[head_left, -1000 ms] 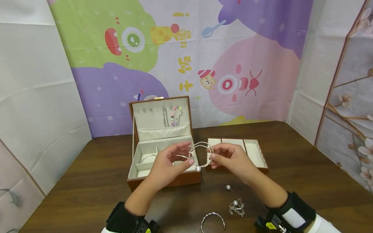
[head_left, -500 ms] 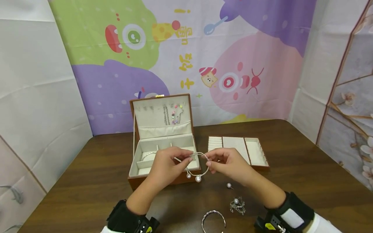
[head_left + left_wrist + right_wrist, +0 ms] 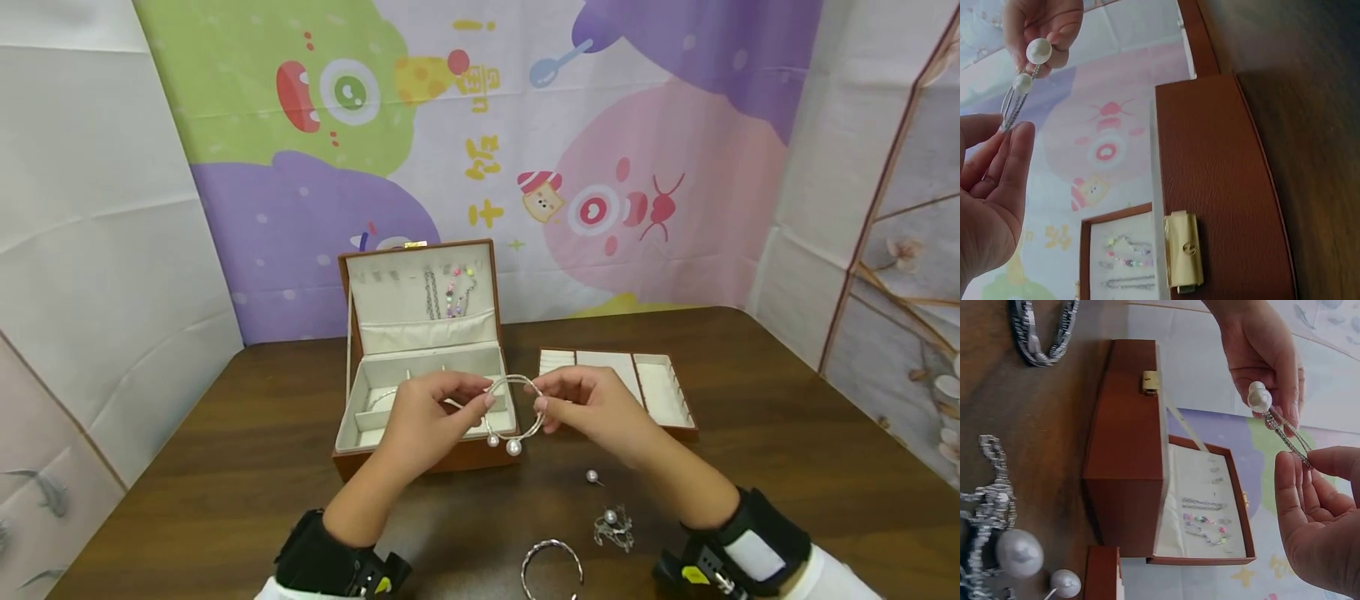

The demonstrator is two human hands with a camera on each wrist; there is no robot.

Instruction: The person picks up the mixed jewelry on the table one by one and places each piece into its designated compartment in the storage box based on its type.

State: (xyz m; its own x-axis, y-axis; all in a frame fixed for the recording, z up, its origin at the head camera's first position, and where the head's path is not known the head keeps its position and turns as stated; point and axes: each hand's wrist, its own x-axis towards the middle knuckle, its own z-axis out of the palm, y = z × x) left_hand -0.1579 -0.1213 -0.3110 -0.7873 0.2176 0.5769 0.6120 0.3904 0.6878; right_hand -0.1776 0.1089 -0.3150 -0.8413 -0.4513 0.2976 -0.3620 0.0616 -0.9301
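A thin silver bangle with two pearls (image 3: 513, 447) is held up between both hands, in front of the open jewelry box (image 3: 468, 457). My left hand (image 3: 431, 421) pinches its left side between thumb and fingers. On the opposite side, my right hand (image 3: 592, 408) pinches it too. The pearls hang at the bottom of the ring in the head view. In the left wrist view the larger pearl (image 3: 1039, 51) lies close to the right hand's fingers. The right wrist view shows the bangle's twin strands (image 3: 1288, 434) running between the two hands.
To the right of the box lies a cream-lined tray (image 3: 663, 392) with compartments. Nearer on the dark wooden table are a pearl stud (image 3: 592, 476), a tangled silver chain (image 3: 615, 533) with a pearl and a silver cuff (image 3: 551, 543). Necklaces (image 3: 450, 296) hang inside the lid.
Both hands dipped with the bangle, then rose slightly. The bangle turned, so both pearls now hang at its bottom. The left fingers drew in to a closer pinch.
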